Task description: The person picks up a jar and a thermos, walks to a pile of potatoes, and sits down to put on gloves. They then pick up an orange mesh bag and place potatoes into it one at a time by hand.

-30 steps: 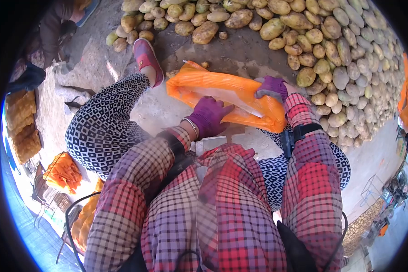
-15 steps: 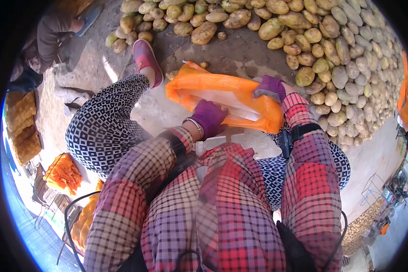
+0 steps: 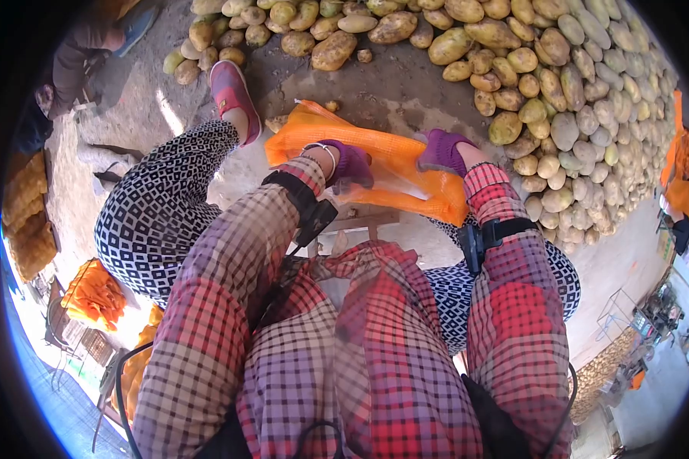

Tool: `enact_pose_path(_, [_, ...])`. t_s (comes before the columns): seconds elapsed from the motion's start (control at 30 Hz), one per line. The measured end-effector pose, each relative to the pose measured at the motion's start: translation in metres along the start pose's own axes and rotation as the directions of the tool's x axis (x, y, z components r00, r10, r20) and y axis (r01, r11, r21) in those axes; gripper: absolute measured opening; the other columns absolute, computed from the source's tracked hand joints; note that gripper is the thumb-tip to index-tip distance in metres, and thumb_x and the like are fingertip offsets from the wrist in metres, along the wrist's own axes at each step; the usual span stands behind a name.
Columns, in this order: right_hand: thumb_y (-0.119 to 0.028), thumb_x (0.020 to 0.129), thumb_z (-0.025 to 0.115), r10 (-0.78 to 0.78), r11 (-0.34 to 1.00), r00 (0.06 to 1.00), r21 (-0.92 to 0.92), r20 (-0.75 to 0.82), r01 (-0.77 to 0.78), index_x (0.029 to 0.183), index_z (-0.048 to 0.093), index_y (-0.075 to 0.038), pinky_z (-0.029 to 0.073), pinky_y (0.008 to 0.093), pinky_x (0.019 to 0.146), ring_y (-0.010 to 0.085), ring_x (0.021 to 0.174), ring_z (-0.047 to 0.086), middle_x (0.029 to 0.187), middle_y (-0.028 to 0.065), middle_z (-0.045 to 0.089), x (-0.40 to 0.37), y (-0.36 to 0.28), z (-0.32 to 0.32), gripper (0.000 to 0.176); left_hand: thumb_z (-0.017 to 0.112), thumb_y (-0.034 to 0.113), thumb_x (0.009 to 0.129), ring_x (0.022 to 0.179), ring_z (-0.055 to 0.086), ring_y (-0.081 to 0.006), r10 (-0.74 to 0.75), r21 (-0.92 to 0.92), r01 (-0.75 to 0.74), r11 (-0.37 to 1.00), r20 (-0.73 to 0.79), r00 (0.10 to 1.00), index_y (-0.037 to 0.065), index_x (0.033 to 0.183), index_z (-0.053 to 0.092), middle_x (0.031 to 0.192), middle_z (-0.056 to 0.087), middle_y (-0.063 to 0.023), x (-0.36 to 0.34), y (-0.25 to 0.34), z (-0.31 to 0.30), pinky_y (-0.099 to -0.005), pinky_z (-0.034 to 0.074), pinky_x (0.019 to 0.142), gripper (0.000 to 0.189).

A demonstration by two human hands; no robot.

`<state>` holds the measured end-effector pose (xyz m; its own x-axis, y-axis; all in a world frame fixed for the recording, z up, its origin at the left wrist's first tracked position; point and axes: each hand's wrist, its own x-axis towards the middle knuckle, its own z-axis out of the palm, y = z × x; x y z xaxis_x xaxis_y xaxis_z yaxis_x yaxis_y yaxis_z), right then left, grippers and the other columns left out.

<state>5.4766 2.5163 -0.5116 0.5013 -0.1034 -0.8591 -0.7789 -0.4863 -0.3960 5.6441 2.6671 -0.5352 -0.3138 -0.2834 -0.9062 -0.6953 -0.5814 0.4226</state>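
Observation:
An orange mesh bag (image 3: 394, 141) with a pale lining is stretched sideways between my hands, above the ground between my legs. My right hand (image 3: 444, 151), in a purple glove with a grey palm, is closed on the bag's far right edge. My left hand (image 3: 352, 164), gloved the same way, lies over the bag's mouth at its left part. Its fingers are smeared by motion, and I cannot tell whether they grip the mesh. The bag's left end spreads out beyond my left wrist, and its lower right corner hangs close to my right knee.
A large heap of potatoes (image 3: 566, 130) covers the ground ahead and to the right. A small potato (image 3: 331, 105) lies just beyond the bag. At left are a bundle of orange bags (image 3: 96, 294) and another person's sleeve (image 3: 80, 57). My pink shoe (image 3: 236, 99) is near the heap's left end.
My left hand has moved from the bag's near rim up over its mouth. The mouth looks narrower now. My right hand keeps its hold on the right edge.

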Motion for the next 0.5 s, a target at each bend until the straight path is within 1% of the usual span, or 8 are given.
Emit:
enact_pose_path(0.07, [-0.028,0.066,0.073,-0.008,1.000,1.000,-0.010,-0.020,0.008,0.133,0.052,-0.008,0.049,0.0358,0.089,0.0292,0.106,0.062,0.115,0.0193,0.064,0.002,0.001,0.002,0.073,0.060,0.037,0.082,0.090,0.066,-0.0278,0.069,0.048,-0.065,0.997,-0.074,0.995,0.008,0.114,0.063,0.095,0.069,-0.0148,0.023,-0.023,0.003,-0.0383,0.050,0.082,0.043])
enact_pose_path(0.13, [-0.024,0.067,0.074,-0.001,0.999,1.000,-0.039,-0.016,0.000,0.134,0.050,-0.010,0.050,0.0367,0.088,0.0299,0.104,0.063,0.114,0.0193,0.064,0.001,-0.005,0.000,0.073,0.056,0.037,0.085,0.087,0.066,-0.0263,0.023,-0.028,-0.034,0.999,-0.330,0.944,0.007,0.106,0.066,0.091,0.068,-0.0154,0.042,-0.041,0.008,-0.0388,0.049,0.080,0.038])
enact_pose_path(0.17, [-0.024,0.067,0.074,0.002,0.999,1.000,-0.041,-0.014,-0.003,0.134,0.050,-0.010,0.050,0.0367,0.088,0.0299,0.104,0.063,0.114,0.0193,0.064,-0.001,-0.010,-0.002,0.073,0.055,0.032,0.086,0.090,0.066,-0.0285,-0.062,-0.184,-0.003,0.983,-0.344,0.937,0.007,0.102,0.067,0.094,0.068,-0.0165,0.030,-0.035,0.009,-0.0403,0.050,0.082,0.033])
enact_pose_path(0.2, [-0.023,0.070,0.072,0.020,0.998,0.999,-0.056,-0.027,-0.021,0.134,0.050,-0.010,0.048,0.0382,0.092,0.0319,0.109,0.060,0.118,0.0188,0.062,-0.007,-0.016,-0.005,0.068,0.055,0.032,0.086,0.090,0.066,-0.0285,-0.058,-0.186,-0.007,0.983,-0.343,0.938,0.007,0.102,0.067,0.094,0.068,-0.0165,0.021,-0.033,0.011,-0.0403,0.050,0.082,0.033])
enact_pose_path(0.27, [-0.022,0.073,0.069,0.045,0.996,0.998,-0.076,-0.038,-0.048,0.133,0.050,-0.010,0.046,0.0397,0.097,0.0340,0.114,0.058,0.123,0.0184,0.060,-0.013,-0.021,-0.005,0.064,0.057,0.026,0.084,0.094,0.066,-0.0311,0.093,0.189,0.024,0.982,-0.585,0.806,0.007,0.103,0.068,0.098,0.069,-0.0158,0.005,-0.027,0.016,-0.0408,0.051,0.082,0.028])
enact_pose_path(0.3, [-0.021,0.073,0.071,0.023,0.994,0.996,-0.101,-0.081,-0.031,0.135,0.047,-0.011,0.047,0.0395,0.093,0.0335,0.110,0.060,0.120,0.0187,0.062,-0.014,-0.021,-0.005,0.067,0.060,0.019,0.082,0.094,0.066,-0.0319,0.099,0.327,0.121,0.937,-0.583,0.806,0.009,0.101,0.069,0.098,0.069,-0.0143,-0.001,-0.018,0.015,-0.0419,0.052,0.080,0.023])
enact_pose_path(0.4, [-0.022,0.075,0.071,0.037,0.988,0.993,-0.146,-0.116,-0.054,0.138,0.044,-0.014,0.047,0.0406,0.094,0.0339,0.111,0.058,0.123,0.0184,0.060,-0.011,-0.023,-0.006,0.069,0.063,0.016,0.080,0.090,0.067,-0.0318,0.236,0.503,0.183,0.845,-0.657,0.716,0.012,0.102,0.069,0.094,0.070,-0.0126,0.002,-0.008,0.020,-0.0428,0.053,0.078,0.022])
enact_pose_path(0.5, [-0.022,0.076,0.070,0.067,0.980,0.980,-0.171,-0.189,-0.100,0.139,0.042,-0.015,0.046,0.0407,0.097,0.0348,0.114,0.057,0.125,0.0185,0.059,-0.010,-0.023,-0.003,0.069,0.067,0.017,0.078,0.097,0.066,-0.0297,0.192,0.471,0.244,0.847,-0.701,0.686,0.013,0.109,0.067,0.099,0.068,-0.0156,0.004,0.000,0.015,-0.0439,0.052,0.081,0.031])
